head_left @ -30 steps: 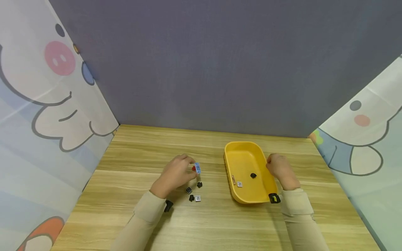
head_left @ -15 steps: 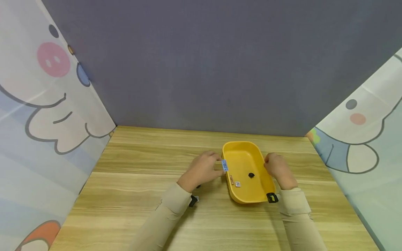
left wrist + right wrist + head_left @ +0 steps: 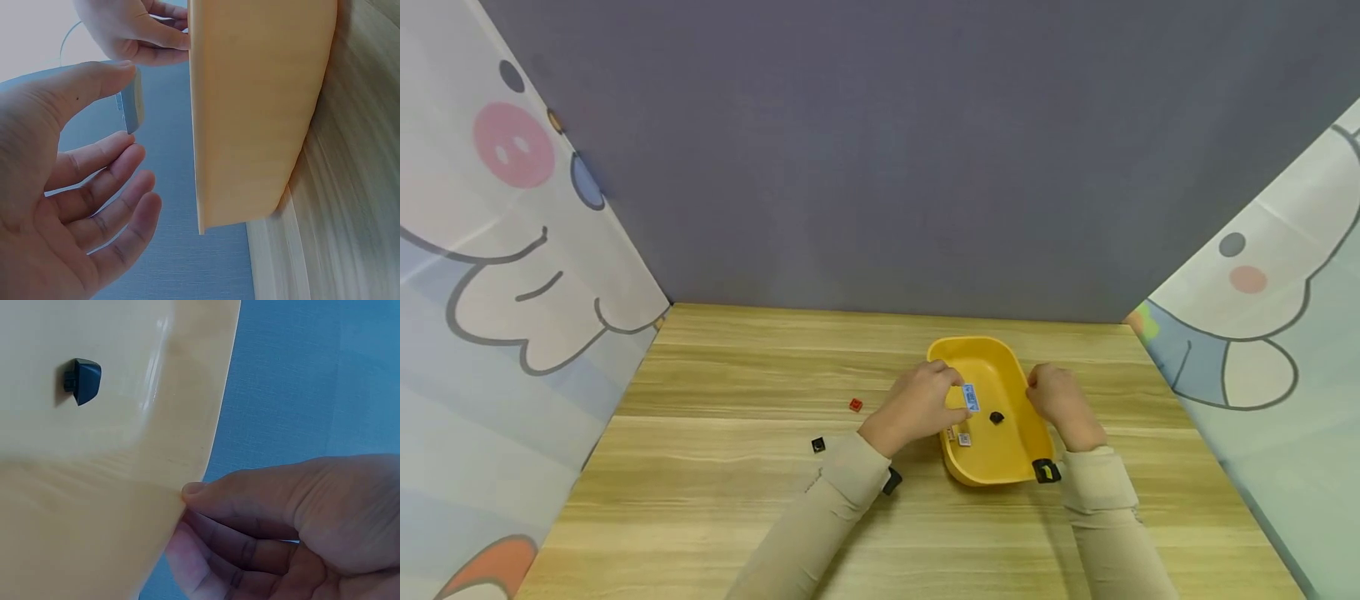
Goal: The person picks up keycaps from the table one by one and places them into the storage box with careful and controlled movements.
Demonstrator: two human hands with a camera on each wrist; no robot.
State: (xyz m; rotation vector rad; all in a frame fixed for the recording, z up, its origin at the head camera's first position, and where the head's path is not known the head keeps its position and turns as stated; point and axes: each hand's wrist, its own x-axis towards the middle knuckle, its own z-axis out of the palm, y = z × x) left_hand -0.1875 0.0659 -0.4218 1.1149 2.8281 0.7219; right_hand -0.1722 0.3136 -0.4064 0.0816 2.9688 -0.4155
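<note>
A small blue rectangular block [image 3: 971,397] with white print is pinched between the thumb and fingertips of my left hand [image 3: 921,406], above the left side of a yellow plastic tray [image 3: 985,372]. The left wrist view shows the block [image 3: 130,103] on edge, near the tray's outer wall [image 3: 262,112]; my other fingers are loosely curled. My right hand [image 3: 1063,406] holds the tray's right rim, thumb on top and fingers underneath. Inside the tray lie a black angular piece [image 3: 86,381], a white printed square [image 3: 964,439] and a reddish printed piece [image 3: 951,433], partly behind my left hand.
On the wooden table [image 3: 745,358], left of the tray, lie a small red piece [image 3: 856,405] and a black square piece [image 3: 818,445]. My left forearm covers the table area in front of the tray's left side. A grey panel [image 3: 880,167] stands behind the table.
My left hand has carried the blue block rightward from the loose pieces, across the tray's left rim. The red piece and black square have come into sight. My right hand keeps its hold on the rim.
</note>
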